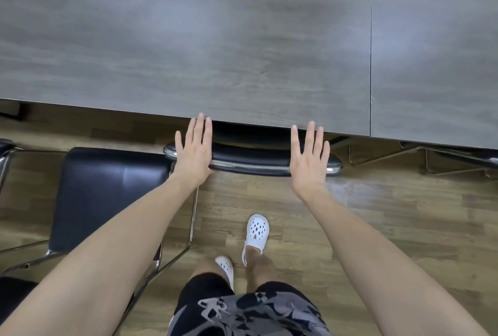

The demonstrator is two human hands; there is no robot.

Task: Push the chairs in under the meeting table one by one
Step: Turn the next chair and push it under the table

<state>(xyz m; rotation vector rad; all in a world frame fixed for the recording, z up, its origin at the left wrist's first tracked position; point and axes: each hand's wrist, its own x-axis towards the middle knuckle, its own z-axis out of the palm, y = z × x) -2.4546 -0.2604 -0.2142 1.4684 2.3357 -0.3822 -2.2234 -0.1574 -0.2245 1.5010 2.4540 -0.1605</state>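
The grey wood-grain meeting table [188, 39] fills the upper half of the head view. A black chair with a chrome-edged backrest [250, 159] stands directly ahead; its seat is hidden under the table edge and only the backrest top shows. My left hand [194, 151] lies flat over the left end of that backrest, fingers spread. My right hand [310, 156] is flat over its right end, fingers also spread. A second black chair [107, 192] with a chrome frame stands out from the table on the left, its whole seat showing.
Wooden floor lies below the table edge. My feet in white clogs [256, 233] stand behind the middle chair. Chrome legs of another chair [431, 157] show under the table at right. A chrome armrest [5, 152] sits at the far left edge.
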